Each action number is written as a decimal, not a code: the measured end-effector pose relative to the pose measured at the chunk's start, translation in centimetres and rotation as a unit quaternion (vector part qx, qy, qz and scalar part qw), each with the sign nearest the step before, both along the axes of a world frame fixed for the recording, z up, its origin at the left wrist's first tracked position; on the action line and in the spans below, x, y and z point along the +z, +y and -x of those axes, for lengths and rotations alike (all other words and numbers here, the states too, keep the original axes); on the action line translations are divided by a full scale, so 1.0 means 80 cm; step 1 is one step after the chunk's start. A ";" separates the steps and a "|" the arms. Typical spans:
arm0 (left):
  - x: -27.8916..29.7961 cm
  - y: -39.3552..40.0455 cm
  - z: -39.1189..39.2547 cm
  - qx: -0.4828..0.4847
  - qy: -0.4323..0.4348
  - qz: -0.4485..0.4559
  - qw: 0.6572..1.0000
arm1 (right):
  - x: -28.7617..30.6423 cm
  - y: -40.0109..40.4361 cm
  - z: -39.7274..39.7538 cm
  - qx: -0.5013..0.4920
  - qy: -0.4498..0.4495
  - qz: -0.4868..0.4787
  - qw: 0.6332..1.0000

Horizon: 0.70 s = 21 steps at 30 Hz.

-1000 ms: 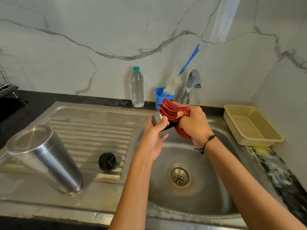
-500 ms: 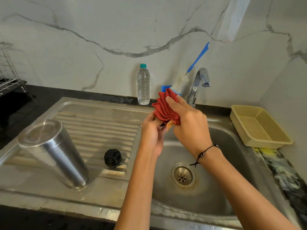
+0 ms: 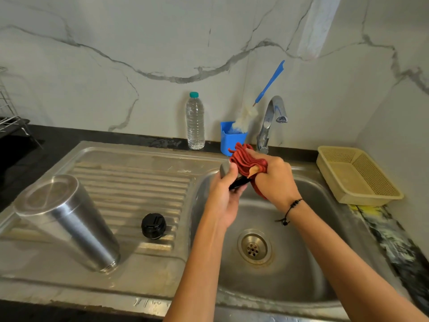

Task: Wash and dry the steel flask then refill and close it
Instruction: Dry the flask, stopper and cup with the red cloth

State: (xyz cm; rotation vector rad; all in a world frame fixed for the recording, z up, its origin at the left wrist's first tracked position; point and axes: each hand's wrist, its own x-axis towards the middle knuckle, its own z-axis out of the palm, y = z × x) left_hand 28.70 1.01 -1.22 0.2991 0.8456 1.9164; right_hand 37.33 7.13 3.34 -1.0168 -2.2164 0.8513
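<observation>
**Room over the basin, clutter at the back**

The steel sink basin (image 3: 299, 263) under my hands lies open down to the round drain (image 3: 254, 247). Far side, the chrome tap (image 3: 270, 122), blue plastic brush holder (image 3: 232, 140) and clear water bottle (image 3: 195, 123) block passage. Left, the upturned steel flask (image 3: 67, 219) and black round cap (image 3: 153, 226) occupy the ribbed drainboard (image 3: 130, 180); right, a beige plastic basket (image 3: 357, 177).

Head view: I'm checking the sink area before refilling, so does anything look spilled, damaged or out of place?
Nothing stands out. The steel flask stands upside down on the drainboard, apparently to drain, with a black cap beside it. No spill is visible.
</observation>
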 end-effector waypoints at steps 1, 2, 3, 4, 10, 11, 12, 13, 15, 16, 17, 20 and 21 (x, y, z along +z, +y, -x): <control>-0.001 0.001 0.000 0.006 -0.015 0.001 1.000 | 0.003 0.001 0.000 -0.006 0.014 0.014 1.000; -0.003 0.001 0.003 0.014 -0.024 0.006 1.000 | 0.008 0.000 0.000 -0.016 0.035 0.022 0.999; -0.004 0.000 0.006 0.023 -0.030 0.009 0.999 | 0.013 -0.003 0.001 -0.029 0.058 0.017 0.998; -0.004 0.000 0.008 0.030 -0.034 0.013 0.999 | 0.019 -0.008 0.001 -0.040 0.078 -0.001 0.996; 0.004 -0.005 0.014 0.037 -0.031 -0.013 0.999 | 0.033 -0.054 0.007 0.009 0.020 -0.156 0.988; 0.004 -0.005 0.014 0.035 -0.040 -0.017 0.998 | 0.029 -0.056 0.009 0.012 0.000 -0.174 0.985; 0.003 -0.006 0.014 0.028 -0.050 -0.022 0.998 | 0.026 -0.056 0.010 0.009 -0.015 -0.182 0.983; 0.002 -0.006 0.013 0.022 -0.062 -0.029 0.997 | 0.024 -0.054 0.010 0.005 -0.023 -0.181 0.983; -0.001 -0.010 0.012 0.023 -0.084 -0.038 0.996 | 0.022 -0.047 0.009 0.003 -0.020 -0.155 0.988; -0.002 -0.010 0.012 0.020 -0.090 -0.043 0.995 | 0.023 -0.042 0.008 -0.007 -0.012 -0.131 0.991; -0.003 -0.010 0.011 0.015 -0.090 -0.049 0.995 | 0.023 -0.037 0.006 -0.019 -0.007 -0.107 0.994; -0.004 -0.008 0.005 -0.015 -0.064 -0.047 0.997 | 0.018 -0.026 0.000 -0.037 -0.001 -0.077 0.996; -0.005 -0.007 0.004 -0.021 -0.057 -0.046 0.997 | 0.015 -0.023 -0.001 -0.038 0.011 -0.063 0.997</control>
